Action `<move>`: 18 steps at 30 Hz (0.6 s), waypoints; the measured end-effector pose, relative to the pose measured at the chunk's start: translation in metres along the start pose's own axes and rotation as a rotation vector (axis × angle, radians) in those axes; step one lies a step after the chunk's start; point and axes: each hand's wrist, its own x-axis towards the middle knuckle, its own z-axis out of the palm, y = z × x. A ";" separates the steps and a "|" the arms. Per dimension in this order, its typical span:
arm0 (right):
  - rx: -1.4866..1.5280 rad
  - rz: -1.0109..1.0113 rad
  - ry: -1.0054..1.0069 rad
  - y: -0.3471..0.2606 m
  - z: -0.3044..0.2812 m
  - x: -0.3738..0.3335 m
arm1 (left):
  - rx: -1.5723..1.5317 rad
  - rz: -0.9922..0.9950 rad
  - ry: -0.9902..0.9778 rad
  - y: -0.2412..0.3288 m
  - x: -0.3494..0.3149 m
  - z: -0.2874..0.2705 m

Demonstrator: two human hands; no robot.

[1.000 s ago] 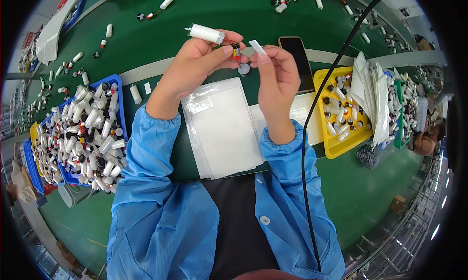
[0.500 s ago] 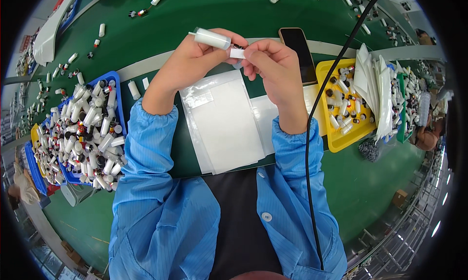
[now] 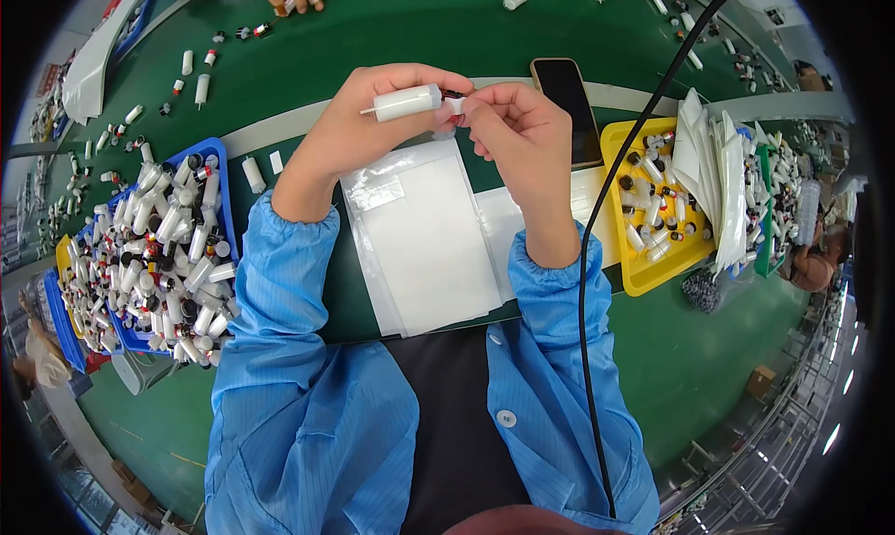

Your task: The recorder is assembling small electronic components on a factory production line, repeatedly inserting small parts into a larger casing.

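Blue sleeves nearest, clear plastic bags (image 3: 424, 237) flat on green table (image 3: 392, 22) beyond. Above them, left hand (image 3: 359, 125) clamped on white tube (image 3: 403, 102), long axis left to right, tip leftward; right hand (image 3: 517, 130) pinched at its right end. Blue tray (image 3: 219, 153) of tubes left, yellow tray (image 3: 620, 139) right, phone (image 3: 567, 102) behind.

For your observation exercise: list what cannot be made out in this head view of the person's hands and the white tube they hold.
- Tube's right end: hidden by right hand's fingertips.
- Left hand's grip: fingers behind the tube.
- Phone: left edge covered by the right hand.
- Blue tray parts: too small to identify.
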 end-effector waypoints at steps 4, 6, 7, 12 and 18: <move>0.050 -0.009 -0.049 0.005 -0.008 0.001 | -0.079 0.005 -0.011 0.000 0.001 0.002; 0.132 -0.012 -0.084 0.008 -0.010 0.003 | -0.113 0.027 -0.023 -0.001 0.001 0.004; 0.181 -0.023 -0.091 0.010 -0.009 0.005 | -0.116 0.044 -0.031 -0.005 0.002 0.003; 0.273 -0.078 -0.062 0.014 -0.005 0.007 | -0.174 0.077 -0.097 0.000 0.000 0.005; 0.301 0.095 -0.163 0.035 0.002 0.007 | -0.120 0.113 0.004 0.014 -0.012 -0.028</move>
